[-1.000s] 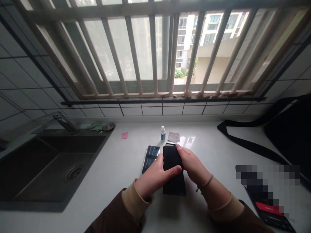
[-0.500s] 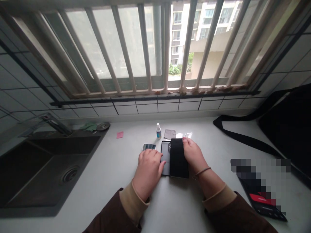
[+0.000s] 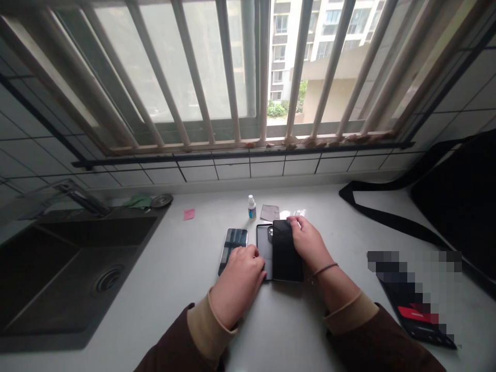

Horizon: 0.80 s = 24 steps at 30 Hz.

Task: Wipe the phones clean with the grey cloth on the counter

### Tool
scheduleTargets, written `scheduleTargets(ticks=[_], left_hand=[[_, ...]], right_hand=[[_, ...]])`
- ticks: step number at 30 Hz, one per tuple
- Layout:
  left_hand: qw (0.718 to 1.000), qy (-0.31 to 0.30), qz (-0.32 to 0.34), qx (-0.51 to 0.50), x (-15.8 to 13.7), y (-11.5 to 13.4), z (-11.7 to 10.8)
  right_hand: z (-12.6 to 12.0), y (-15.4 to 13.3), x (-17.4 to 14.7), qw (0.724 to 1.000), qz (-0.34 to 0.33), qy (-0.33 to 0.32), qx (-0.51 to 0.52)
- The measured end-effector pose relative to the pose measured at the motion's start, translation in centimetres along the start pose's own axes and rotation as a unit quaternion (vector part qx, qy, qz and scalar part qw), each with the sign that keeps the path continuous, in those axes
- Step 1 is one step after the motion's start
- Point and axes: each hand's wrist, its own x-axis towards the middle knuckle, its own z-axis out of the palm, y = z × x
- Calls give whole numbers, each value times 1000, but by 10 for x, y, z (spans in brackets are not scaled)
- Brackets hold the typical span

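Note:
A black flip phone case [image 3: 265, 237] lies on the counter with a grey inner panel and a camera cutout near its top. Its dark cover flap [image 3: 287, 258] stands partly raised, pinched at the upper right corner by my right hand [image 3: 312, 242]. My left hand [image 3: 242, 271] has its fingers curled at the case's left edge, gripping its lower part; the fingertips are partly hidden. Just left of the case rests a phone [image 3: 233, 240], screen up, its lower right part behind my left hand.
Behind the case stand a small white bottle [image 3: 251, 208], a grey cloth [image 3: 270, 212] and clear plastic [image 3: 299, 213]. A pink square [image 3: 189, 214] lies to the left, near the sink [image 3: 87, 268]. At right are a black bag strap [image 3: 387, 219] and a partly blurred dark item [image 3: 411, 314].
My left hand's fingers have curled in and shifted slightly down, uncovering more of the phone. My right hand stays at the flap. The view has tilted slightly.

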Motion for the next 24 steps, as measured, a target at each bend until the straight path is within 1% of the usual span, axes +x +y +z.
scheduleTargets(ticks=[6,9,12,17,20,24], left_hand=[[998,-12,34,-49,-4,1,3],[997,-21,30,-69,-2,3,1],[997,-28,26,-64,0,4,1],[998,-16,22,-63,1,6,2],[997,-12,19,-76,0,7,1],[996,-25,3,-84,0,8,-2]], right_hand=[[-3,-3,-2,1000,-1,-2,-23],[-2,-6,-5,999,-5,-8,-43],[1,-11,-7,998,-8,-7,-65],[8,-21,-15,990,-19,-5,-140],[10,-27,-19,982,-41,-22,-184],[12,-31,-22,972,-66,-51,-219]])
